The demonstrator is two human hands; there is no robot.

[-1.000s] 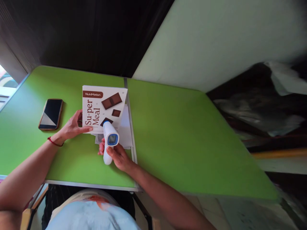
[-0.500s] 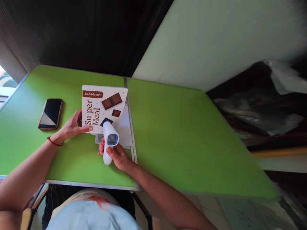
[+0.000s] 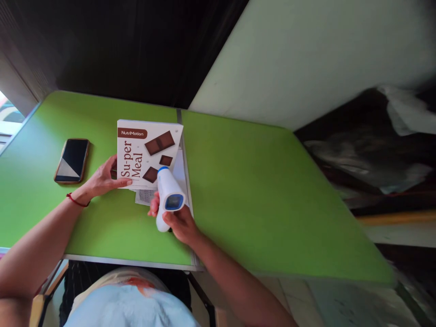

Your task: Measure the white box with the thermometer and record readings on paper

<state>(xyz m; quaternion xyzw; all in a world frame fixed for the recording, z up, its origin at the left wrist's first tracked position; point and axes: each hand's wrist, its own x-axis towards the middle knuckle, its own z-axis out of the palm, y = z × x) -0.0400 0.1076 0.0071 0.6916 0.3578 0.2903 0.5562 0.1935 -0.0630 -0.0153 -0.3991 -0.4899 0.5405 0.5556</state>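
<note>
Pinching the lower left corner of a box (image 3: 148, 152) between the left fingers (image 3: 122, 183), with thumb in front and the others partly hidden behind. Gripping a white thermometer (image 3: 169, 187) by the handle in the right fingers (image 3: 172, 220), curled closed around it. For good handling: brace the box with a light, firm pinch, hold the wrist still, and leave the screen unobstructed. Counting: one box, one thermometer, one phone (image 3: 72, 161) left of the left fingers, one desk (image 3: 259, 195) beneath; papers (image 3: 145, 196) just beyond the right fingers, number unclear.
</note>
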